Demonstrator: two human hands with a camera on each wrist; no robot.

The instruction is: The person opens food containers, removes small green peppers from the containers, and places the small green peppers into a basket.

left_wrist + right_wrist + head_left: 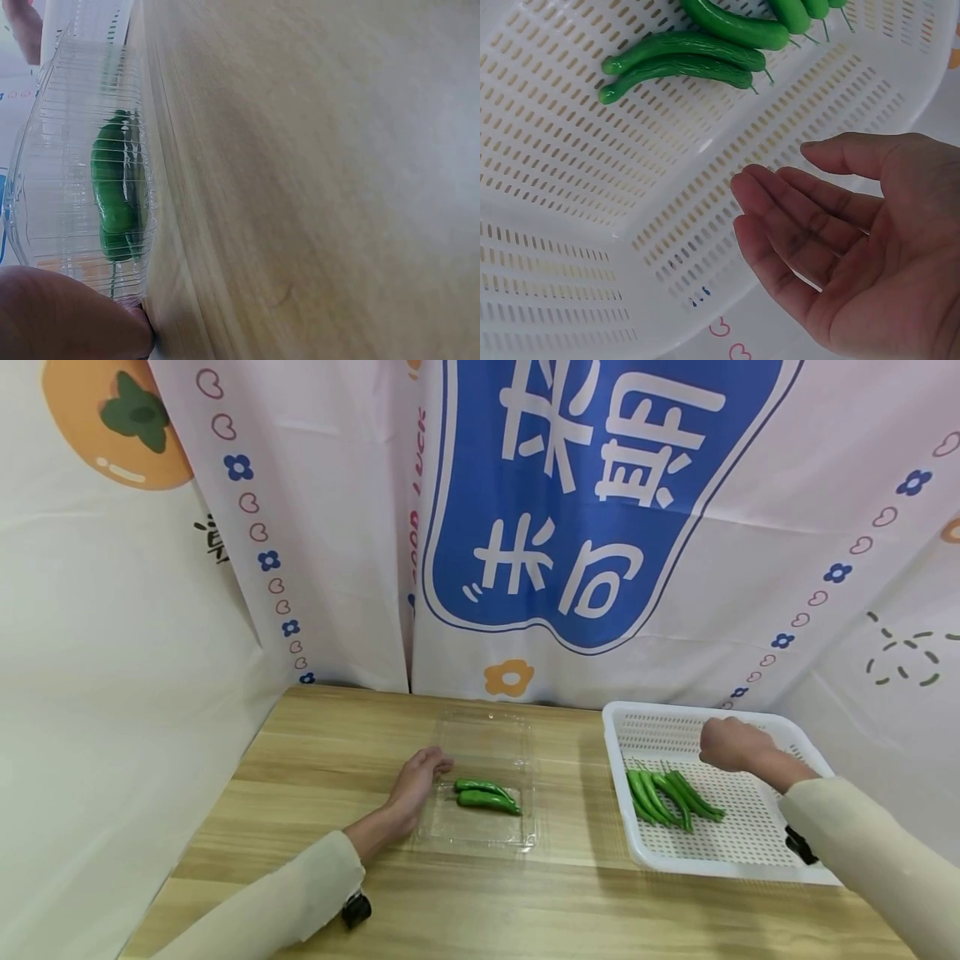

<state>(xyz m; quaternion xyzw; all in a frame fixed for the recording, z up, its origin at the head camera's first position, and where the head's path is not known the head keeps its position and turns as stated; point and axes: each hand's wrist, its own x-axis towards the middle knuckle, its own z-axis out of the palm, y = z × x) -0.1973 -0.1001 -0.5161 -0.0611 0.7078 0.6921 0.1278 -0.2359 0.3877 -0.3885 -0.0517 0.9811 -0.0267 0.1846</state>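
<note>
A clear plastic clamshell box (474,837) lies on the wooden table with its lid folded back. Two green chili peppers (486,801) sit side by side in it. My left hand (412,789) rests at the box's left side; in the left wrist view its thumb (71,311) lies against the near end. To the right, a white perforated basket (628,822) holds several more green chili peppers (675,795). My right hand (735,745) hovers over the basket's far part. The right wrist view shows its fingers loosely bent, holding nothing, apart from the peppers.
The wooden table (300,827) runs up to a printed white curtain (337,568) at the back. White cloth also hangs at the left and right. A stretch of tabletop separates the box from the basket.
</note>
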